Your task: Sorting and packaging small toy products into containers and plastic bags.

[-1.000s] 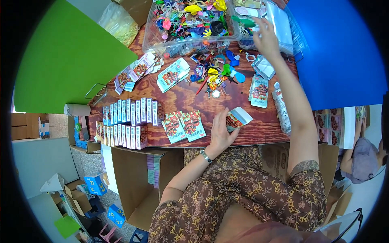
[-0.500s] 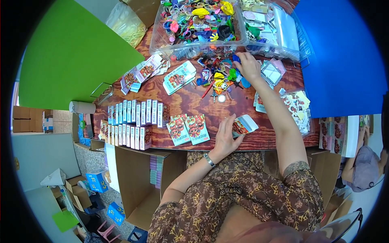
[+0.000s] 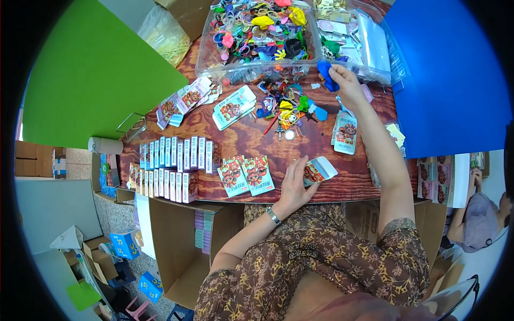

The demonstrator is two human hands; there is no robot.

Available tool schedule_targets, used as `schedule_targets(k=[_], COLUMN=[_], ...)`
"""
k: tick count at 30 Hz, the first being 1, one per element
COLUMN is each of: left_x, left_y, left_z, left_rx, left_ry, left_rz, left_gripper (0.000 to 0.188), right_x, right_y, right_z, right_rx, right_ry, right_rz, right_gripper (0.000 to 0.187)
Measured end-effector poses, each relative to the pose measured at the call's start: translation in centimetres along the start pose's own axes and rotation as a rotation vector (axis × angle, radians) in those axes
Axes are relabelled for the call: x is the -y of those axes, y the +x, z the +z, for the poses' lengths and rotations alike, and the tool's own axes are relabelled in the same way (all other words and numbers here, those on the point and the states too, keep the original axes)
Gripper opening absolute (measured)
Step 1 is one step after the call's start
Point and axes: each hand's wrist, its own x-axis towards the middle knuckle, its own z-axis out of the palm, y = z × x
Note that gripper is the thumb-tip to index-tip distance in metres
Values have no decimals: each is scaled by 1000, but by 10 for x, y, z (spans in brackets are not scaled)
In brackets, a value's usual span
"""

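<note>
A: What is standing at the far left?
B: One green panel (image 3: 96, 75); near it, one white roll (image 3: 105, 145) is lying at the left edge of the desk (image 3: 316, 142).
A: Next along?
B: Small boxes (image 3: 176, 152), two rows, are standing closely side by side. Behind them, one loose pile of flat cartons (image 3: 184, 99) is lying fanned; then one pale card stack (image 3: 234, 107). Two printed packets (image 3: 245, 175) are lying next to each other near the front edge.
A: Centre?
B: One clear bin (image 3: 257, 67) is holding mixed trinkets; a trinket heap (image 3: 289, 107) is lying before it. The left hand (image 3: 294, 182) is gripping one printed carton (image 3: 319, 171), low over the front of the desk, its pale flap showing.
A: And rightward?
B: One blue piece (image 3: 326, 76), soft-looking, is hanging near the bin's front corner; the right hand (image 3: 347, 85) is pinching it, fingers drawn together. One packet stack (image 3: 345, 134) is lying below that forearm's side. One blue panel (image 3: 452, 75) is closing the row.
</note>
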Motion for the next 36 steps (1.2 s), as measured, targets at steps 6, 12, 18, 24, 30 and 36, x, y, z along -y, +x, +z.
schedule_targets(k=[6,12,18,24,30,36], left_x=[-1,1,0,2,0,4], left_y=[-3,-6,-2,-2,1,-1], left_z=[1,1,3,0,-1,2], left_rx=[11,14,22,-26,-12,23], left_ry=[-4,-3,-21,46,37,-26], left_rz=[-28,-33,-38,4,-2,-35], left_gripper=[80,80,79,79,79,82], right_x=[35,62,65,46,-23,-67], right_y=[11,21,65,31,8,14], right_z=[-5,-4,-28,-26,-28,-39], right_rx=[-55,-211,-387,-258,156,148], right_ry=[170,27,-513,-1267,-1817,-1994], right_rz=[-54,-86,-476,-608,-282,-361], right_gripper=[19,19,34,25,21,26])
